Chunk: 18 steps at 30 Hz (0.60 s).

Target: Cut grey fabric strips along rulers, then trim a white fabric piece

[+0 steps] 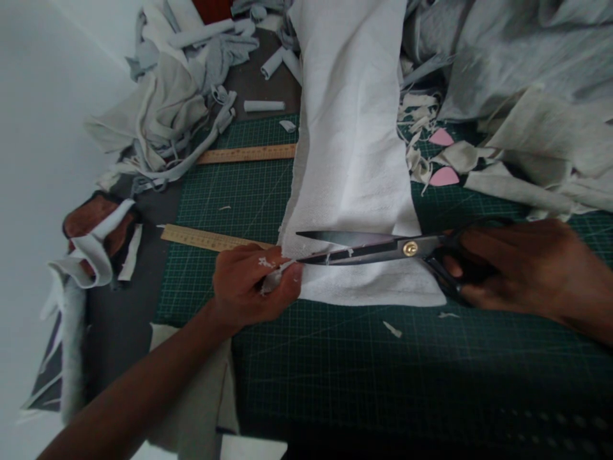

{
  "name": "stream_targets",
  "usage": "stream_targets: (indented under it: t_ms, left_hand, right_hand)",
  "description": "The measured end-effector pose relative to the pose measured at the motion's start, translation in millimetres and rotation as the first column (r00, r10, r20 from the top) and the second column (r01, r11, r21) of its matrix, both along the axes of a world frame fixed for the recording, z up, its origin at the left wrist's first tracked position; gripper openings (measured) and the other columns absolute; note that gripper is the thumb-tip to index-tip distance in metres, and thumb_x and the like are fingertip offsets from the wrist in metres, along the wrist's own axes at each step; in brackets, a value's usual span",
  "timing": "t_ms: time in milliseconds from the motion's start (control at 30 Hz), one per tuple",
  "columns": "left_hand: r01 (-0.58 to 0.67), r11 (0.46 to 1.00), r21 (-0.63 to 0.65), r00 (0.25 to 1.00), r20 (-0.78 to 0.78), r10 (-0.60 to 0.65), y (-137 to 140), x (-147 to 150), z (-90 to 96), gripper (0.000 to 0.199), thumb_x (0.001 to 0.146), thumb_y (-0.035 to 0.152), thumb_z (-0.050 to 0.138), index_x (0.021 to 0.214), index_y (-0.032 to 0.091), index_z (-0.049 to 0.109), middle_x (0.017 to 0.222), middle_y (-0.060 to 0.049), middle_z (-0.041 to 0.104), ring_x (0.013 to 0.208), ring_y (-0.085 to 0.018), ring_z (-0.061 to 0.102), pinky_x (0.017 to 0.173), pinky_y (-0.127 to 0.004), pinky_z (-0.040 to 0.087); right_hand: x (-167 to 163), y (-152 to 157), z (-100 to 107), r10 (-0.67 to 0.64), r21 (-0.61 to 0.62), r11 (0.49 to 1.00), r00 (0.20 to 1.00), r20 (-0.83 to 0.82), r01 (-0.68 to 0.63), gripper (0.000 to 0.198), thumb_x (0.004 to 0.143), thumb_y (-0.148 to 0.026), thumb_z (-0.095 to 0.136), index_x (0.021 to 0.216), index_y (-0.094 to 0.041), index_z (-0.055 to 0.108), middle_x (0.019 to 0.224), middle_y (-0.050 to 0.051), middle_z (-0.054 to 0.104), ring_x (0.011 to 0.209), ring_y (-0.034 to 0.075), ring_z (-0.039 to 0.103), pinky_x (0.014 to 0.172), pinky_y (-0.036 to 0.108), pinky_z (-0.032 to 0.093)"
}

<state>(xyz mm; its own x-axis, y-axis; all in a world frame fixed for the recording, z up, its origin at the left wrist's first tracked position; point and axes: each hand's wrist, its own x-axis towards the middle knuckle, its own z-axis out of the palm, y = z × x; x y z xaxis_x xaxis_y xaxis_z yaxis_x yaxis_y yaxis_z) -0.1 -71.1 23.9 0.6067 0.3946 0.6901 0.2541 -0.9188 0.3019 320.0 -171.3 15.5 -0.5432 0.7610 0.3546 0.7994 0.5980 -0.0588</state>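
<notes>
A long strip of white fabric (354, 128) runs down the middle of the view, its near end on a green cutting mat (335, 358). My left hand (256, 281) pinches the fabric's left edge near that end, with a small scrap showing between thumb and fingers. In my right hand (522, 268) are black-handled scissors (409, 248), my fingers through the loops. The blades are apart and point left across the fabric, tips beside my left thumb. Small white bits cling to the lower blade and to my left fingers.
Wooden rulers (205, 238) lie left of the fabric. Pink tailor's chalk pieces (444, 176) and fabric shreds sit to its right. Scrap piles (167, 96) fill the far left, and grey cloth (527, 57) is heaped far right. A beige fabric piece (196, 390) lies under my left forearm.
</notes>
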Motion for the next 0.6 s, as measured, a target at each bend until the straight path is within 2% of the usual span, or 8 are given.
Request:
stream_targets:
  t_ms: [67,167,267,433,600]
  left_hand:
    - [0.05,0.997,-0.064,0.999,0.005,-0.049,0.8,1.2,1.0,0.023,0.085,0.014,0.063,0.067,0.02,0.052,0.047,0.007,0.054,0.033,-0.005,0.04,0.031,-0.021,0.025]
    - [0.108,0.985,-0.132,0.994,0.036,-0.104,2.3,3.2,2.3,0.031,0.086,0.012,0.065,0.06,0.019,0.048,0.042,0.009,0.044,0.03,-0.002,0.031,0.03,-0.02,0.02]
    - [0.104,0.983,-0.153,0.994,0.045,-0.099,1.9,3.7,2.9,0.036,0.086,0.012,0.065,0.057,0.019,0.045,0.04,0.01,0.036,0.029,-0.002,0.027,0.031,-0.019,0.02]
    - [0.049,0.981,-0.187,0.999,0.004,-0.049,-1.7,1.3,0.9,0.029,0.087,0.012,0.063,0.061,0.019,0.053,0.043,0.008,0.048,0.032,-0.003,0.036,0.036,-0.018,0.028]
    - [0.099,0.971,-0.216,0.992,-0.052,-0.112,-3.7,0.0,-3.8,0.017,0.09,0.018,0.061,0.073,0.021,0.063,0.048,0.008,0.058,0.036,-0.006,0.049,0.04,-0.018,0.037]
  right_hand:
    - [-0.1,0.3,-0.3,0.001,0.012,1.0,1.0,-0.002,-0.001,0.016,0.086,-0.018,0.041,0.073,-0.024,0.05,0.051,-0.006,0.047,0.037,0.011,0.047,0.037,0.027,0.03]
    - [0.4,0.3,-2.3,-0.006,0.016,1.0,1.0,-0.008,0.006,0.016,0.085,-0.017,0.042,0.073,-0.024,0.049,0.051,-0.006,0.048,0.038,0.012,0.047,0.039,0.028,0.03]
    - [1.7,-0.2,-4.9,-0.012,0.003,1.0,1.0,-0.016,0.012,0.014,0.085,-0.018,0.044,0.074,-0.024,0.05,0.052,-0.006,0.049,0.04,0.012,0.047,0.04,0.028,0.03]
    - [4.4,-2.4,-8.1,-0.016,-0.018,1.0,1.0,-0.021,0.016,0.012,0.085,-0.019,0.044,0.076,-0.025,0.048,0.054,-0.006,0.047,0.042,0.012,0.045,0.043,0.028,0.028]
    - [1.6,-4.8,-10.8,-0.004,0.021,1.0,0.999,-0.039,0.005,0.009,0.086,-0.02,0.045,0.08,-0.026,0.045,0.055,-0.007,0.049,0.045,0.012,0.047,0.044,0.031,0.027]
